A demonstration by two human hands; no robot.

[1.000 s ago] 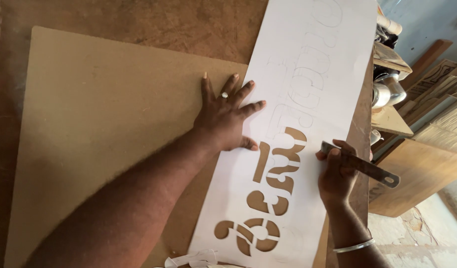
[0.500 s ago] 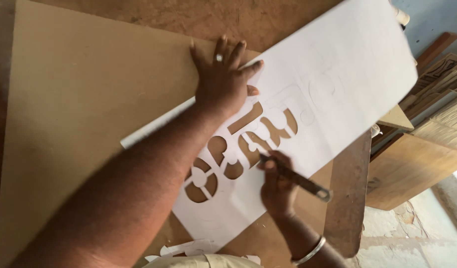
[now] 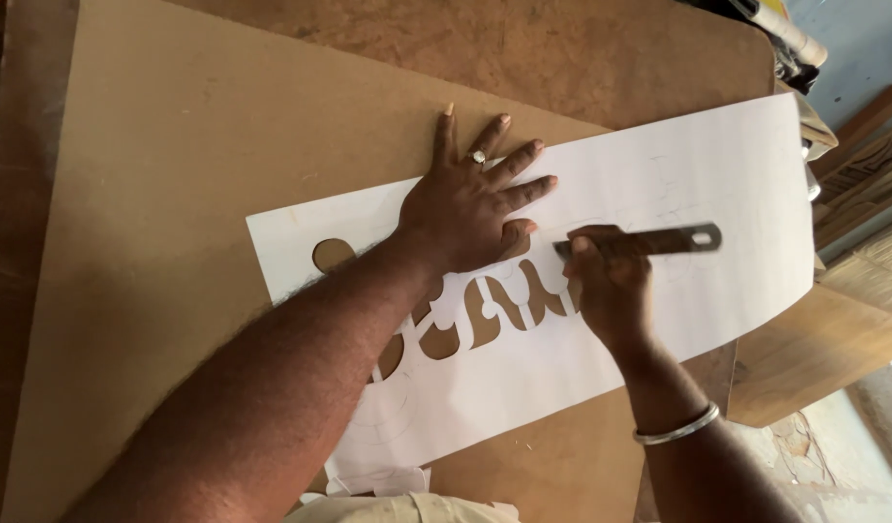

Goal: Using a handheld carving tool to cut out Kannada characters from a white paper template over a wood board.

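A long white paper stencil (image 3: 717,194) with cut-out curved shapes lies across a tan fibreboard sheet (image 3: 175,174). My left hand (image 3: 470,203) presses flat on the stencil with fingers spread, a ring on one finger. My right hand (image 3: 609,281) is closed around a thin metal blade tool (image 3: 659,239), whose tip rests on the paper just right of the cut-outs. My left forearm hides part of the cut-out shapes.
The fibreboard rests on a brown workbench (image 3: 582,48). Carved wooden panels (image 3: 862,194) and planks are stacked at the right. Paper scraps (image 3: 378,479) lie at the near edge. A bangle (image 3: 676,426) circles my right wrist.
The stencil has turned from nearly upright to lying across the board. My left hand stayed pressed on it, and my right hand with the blade now sits beside the cut-outs.
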